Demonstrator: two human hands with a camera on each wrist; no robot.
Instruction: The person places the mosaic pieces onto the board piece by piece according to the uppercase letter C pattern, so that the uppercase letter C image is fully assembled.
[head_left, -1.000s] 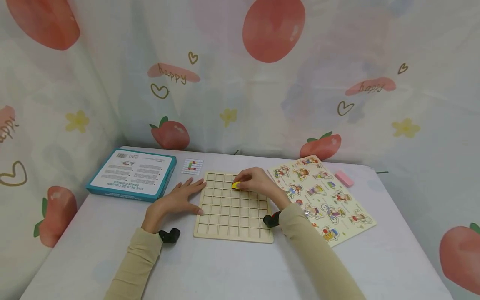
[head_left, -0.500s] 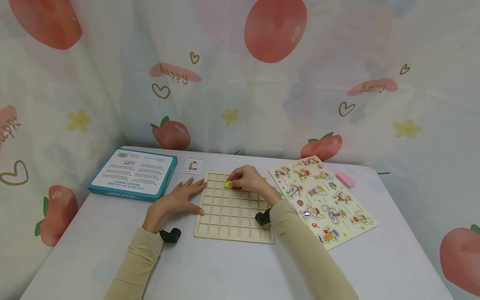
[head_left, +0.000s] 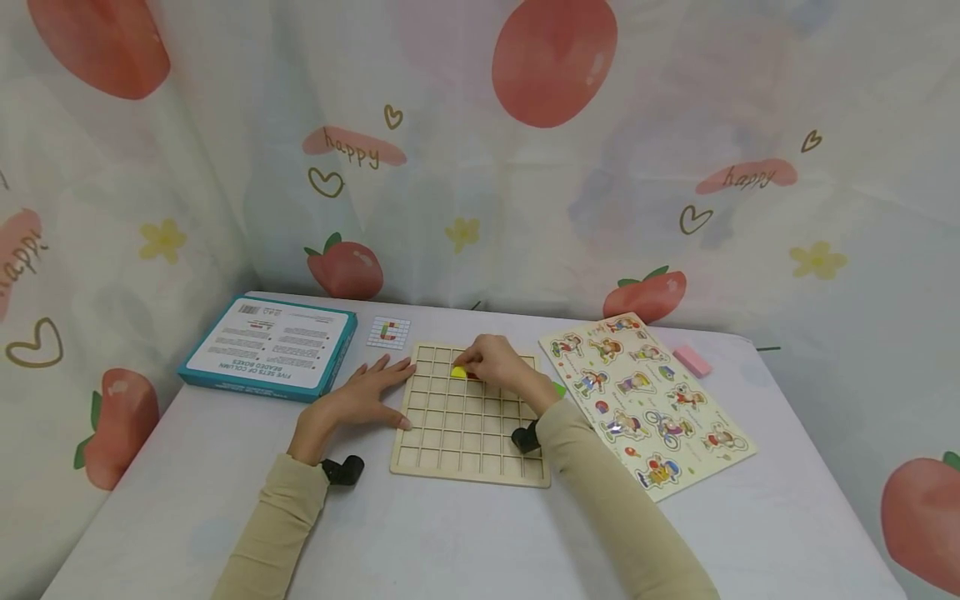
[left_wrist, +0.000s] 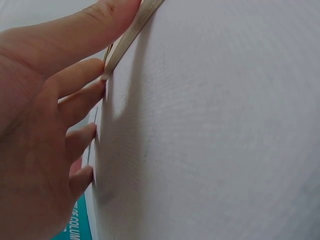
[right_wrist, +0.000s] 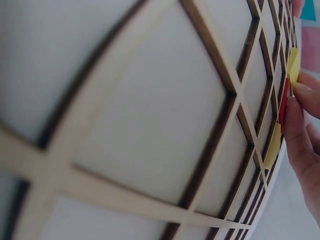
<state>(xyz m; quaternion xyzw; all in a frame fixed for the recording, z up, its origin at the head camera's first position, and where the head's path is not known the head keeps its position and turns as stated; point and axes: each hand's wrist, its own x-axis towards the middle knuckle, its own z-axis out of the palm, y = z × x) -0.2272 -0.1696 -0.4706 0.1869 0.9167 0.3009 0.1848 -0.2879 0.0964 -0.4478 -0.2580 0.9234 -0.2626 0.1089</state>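
On the white table lies a wooden grid board (head_left: 450, 433) with raised square cells. My right hand (head_left: 495, 364) is over its far rows, thumb and fingertips pinching the near end of a yellow tile with a curved edge (right_wrist: 294, 64). Beside it sits a red tile (right_wrist: 284, 107), and a second yellow tile (right_wrist: 272, 146) follows in the same row; in the head view the hand covers much of them. My left hand (head_left: 360, 398) spreads beside the board's left edge, its thumb and nearest fingertips touching that edge (left_wrist: 131, 37).
A teal-edged box (head_left: 262, 346) stands at the back left, and a small pattern card (head_left: 388, 332) lies behind the board. To the right are a picture puzzle board (head_left: 645, 400), a pink block (head_left: 692, 361) and a green piece (head_left: 559, 389) partly behind the right wrist.
My right hand has carried the yellow tile left along the far rows, then drawn back slightly right, uncovering some red. The left hand stays at the board's edge.
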